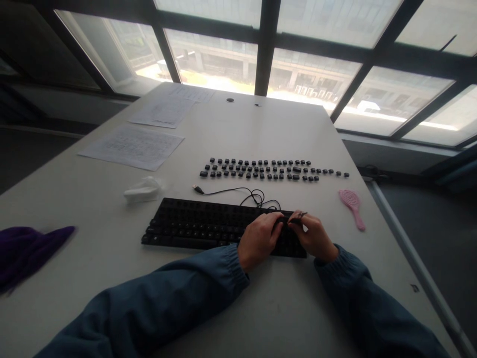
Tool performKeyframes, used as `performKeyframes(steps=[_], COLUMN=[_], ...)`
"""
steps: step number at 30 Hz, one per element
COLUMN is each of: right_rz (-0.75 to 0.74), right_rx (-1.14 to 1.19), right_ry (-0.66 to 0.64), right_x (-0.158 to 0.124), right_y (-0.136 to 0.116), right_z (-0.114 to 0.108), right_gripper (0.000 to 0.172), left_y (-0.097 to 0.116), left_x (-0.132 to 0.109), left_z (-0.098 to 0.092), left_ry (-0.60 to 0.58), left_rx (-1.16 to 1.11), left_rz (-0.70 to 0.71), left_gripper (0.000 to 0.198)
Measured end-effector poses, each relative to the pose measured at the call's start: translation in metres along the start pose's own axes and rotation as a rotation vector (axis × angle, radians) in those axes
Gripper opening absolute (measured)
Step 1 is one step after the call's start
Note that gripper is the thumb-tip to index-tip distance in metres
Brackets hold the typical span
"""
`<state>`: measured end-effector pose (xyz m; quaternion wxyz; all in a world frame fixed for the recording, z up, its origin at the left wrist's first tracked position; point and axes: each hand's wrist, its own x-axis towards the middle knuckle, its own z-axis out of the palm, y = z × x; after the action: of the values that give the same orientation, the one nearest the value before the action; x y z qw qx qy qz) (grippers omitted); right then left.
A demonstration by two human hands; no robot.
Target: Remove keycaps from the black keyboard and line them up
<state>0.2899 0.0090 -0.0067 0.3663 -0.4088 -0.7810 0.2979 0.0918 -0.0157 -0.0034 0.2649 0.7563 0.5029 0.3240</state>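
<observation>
A black keyboard lies on the white table in front of me. The keys in its upper rows look removed, while the lower rows still carry caps. My left hand rests over its right part, thumb and fingers drawn together at the back edge. Close beside it, my right hand is closed in a pinch, with a small dark thing at its fingertips, too unclear to name. What the left fingertips grip is hidden. Behind the keyboard, loose black keycaps stand in rows. The keyboard's cable lies loosely coiled, its USB plug at the left.
A pink hairbrush lies near the right edge. To the left are crumpled white plastic, printed sheets and a purple cloth. Large windows rise beyond the table's far edge.
</observation>
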Motion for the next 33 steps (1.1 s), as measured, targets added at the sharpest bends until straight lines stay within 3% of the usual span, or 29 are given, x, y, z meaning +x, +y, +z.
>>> performKeyframes(steps=[4, 11, 18, 22, 26, 33], right_rz=[-0.046, 0.091, -0.029, 0.063, 0.185, 0.147], right_rx=[-0.013, 0.099, 0.033, 0.052, 0.141, 0.061], right_ry=[0.185, 0.393, 0.305, 0.19, 0.208, 0.073], right_x=[-0.008, -0.015, -0.012, -0.004, 0.002, 0.004], right_y=[0.004, 0.01, 0.008, 0.01, 0.009, 0.006], right_z=[0.011, 0.022, 0.013, 0.007, 0.004, -0.002], right_gripper=[0.011, 0.015, 0.011, 0.016, 0.023, 0.021], left_y=[0.0, 0.001, -0.001, -0.001, 0.0, 0.0], left_x=[0.0, 0.001, 0.001, 0.001, 0.001, 0.001], left_z=[0.0, -0.002, -0.001, -0.001, -0.001, -0.001], left_ry=[-0.011, -0.077, -0.076, -0.07, -0.056, -0.059], left_rx=[0.021, 0.105, 0.083, 0.069, 0.061, 0.056], left_rz=[0.007, 0.036, 0.037, 0.039, 0.036, 0.032], left_gripper=[0.025, 0.02, 0.018, 0.019, 0.02, 0.02])
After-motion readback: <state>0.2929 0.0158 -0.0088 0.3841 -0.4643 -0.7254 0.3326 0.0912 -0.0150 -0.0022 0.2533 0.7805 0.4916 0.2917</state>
